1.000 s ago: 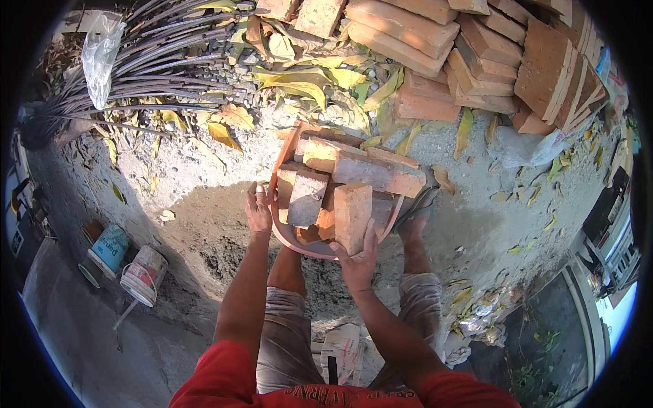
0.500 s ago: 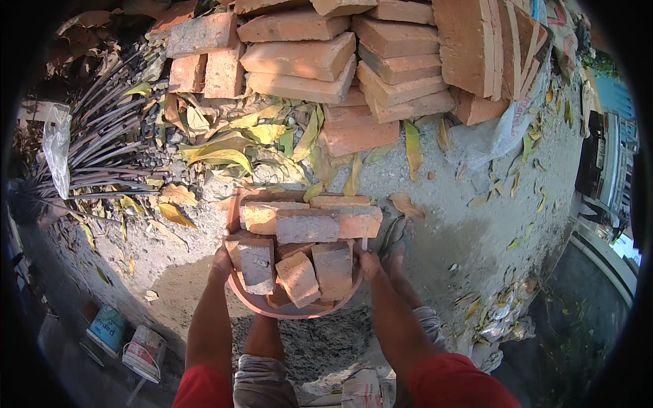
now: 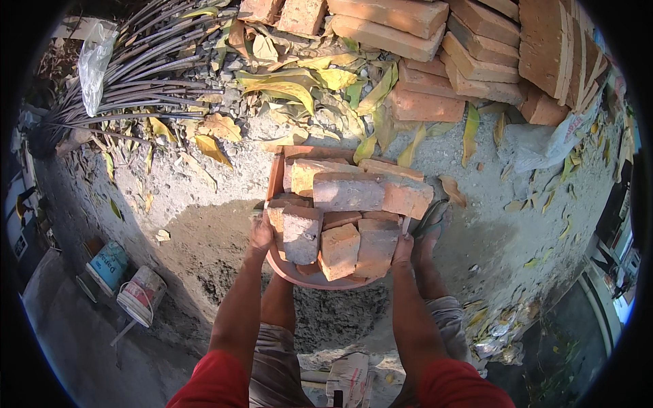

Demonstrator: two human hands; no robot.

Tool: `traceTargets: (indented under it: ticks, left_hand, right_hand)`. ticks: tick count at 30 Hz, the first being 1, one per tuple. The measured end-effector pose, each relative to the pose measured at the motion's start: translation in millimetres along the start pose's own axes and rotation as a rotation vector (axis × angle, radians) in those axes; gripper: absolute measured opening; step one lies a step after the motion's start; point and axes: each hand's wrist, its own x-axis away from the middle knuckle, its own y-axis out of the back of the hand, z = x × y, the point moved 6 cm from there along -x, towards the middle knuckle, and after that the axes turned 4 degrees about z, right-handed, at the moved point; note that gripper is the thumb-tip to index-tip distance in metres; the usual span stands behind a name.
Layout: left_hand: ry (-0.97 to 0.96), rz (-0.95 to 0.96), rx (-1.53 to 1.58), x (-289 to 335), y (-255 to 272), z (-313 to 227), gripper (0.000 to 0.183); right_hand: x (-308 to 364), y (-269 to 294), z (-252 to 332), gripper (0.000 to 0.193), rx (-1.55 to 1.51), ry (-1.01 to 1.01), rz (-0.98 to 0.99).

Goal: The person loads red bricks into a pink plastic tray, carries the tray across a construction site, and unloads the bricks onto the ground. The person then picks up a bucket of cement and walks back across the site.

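A reddish plastic tub (image 3: 281,266) filled with several orange and grey-dusted bricks (image 3: 349,193) is between my two hands, in front of my legs. My left hand (image 3: 261,232) is closed round the tub's left rim, and my right hand (image 3: 403,249) grips its right rim. The bricks lie loosely, with longer ones across the far side and shorter pieces tilted nearer me. My fingers are partly hidden by the rim. Whether the tub touches the ground is hard to tell.
Beyond the tub stands a stack of bricks (image 3: 479,47) among dry leaves (image 3: 286,87). Thin dark rods (image 3: 146,75) lie at far left, a clear plastic bag (image 3: 95,68) on them. A blue bucket (image 3: 107,267) and a white bucket (image 3: 142,295) sit at left.
The view has swung, so the brick stack sits farther up and right. Both hands keep hold of the tub, which looks slightly larger and a little turned.
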Motion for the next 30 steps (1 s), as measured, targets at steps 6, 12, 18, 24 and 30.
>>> traceTargets:
  ticks: [6,12,18,24,30]
  left_hand:
    - [0.435,-0.075,0.638,110,17,-42,0.060]
    - [0.621,-0.085,0.988,248,91,-110,0.056]
    - [0.629,-0.127,1.077,371,314,-168,0.068]
    - [0.547,-0.400,1.081,449,511,-110,0.083]
    - [0.607,-0.756,1.064,563,643,-13,0.087]
  right_hand:
    - [40,51,24,0.062,0.003,0.190,0.012]
    - [166,140,88,0.066,0.153,0.249,0.105]
    - [308,156,237,0.047,0.312,0.451,0.376]
    - [551,-4,434,0.053,0.515,0.736,0.439]
    - [756,-165,519,0.059,0.582,0.943,0.609]
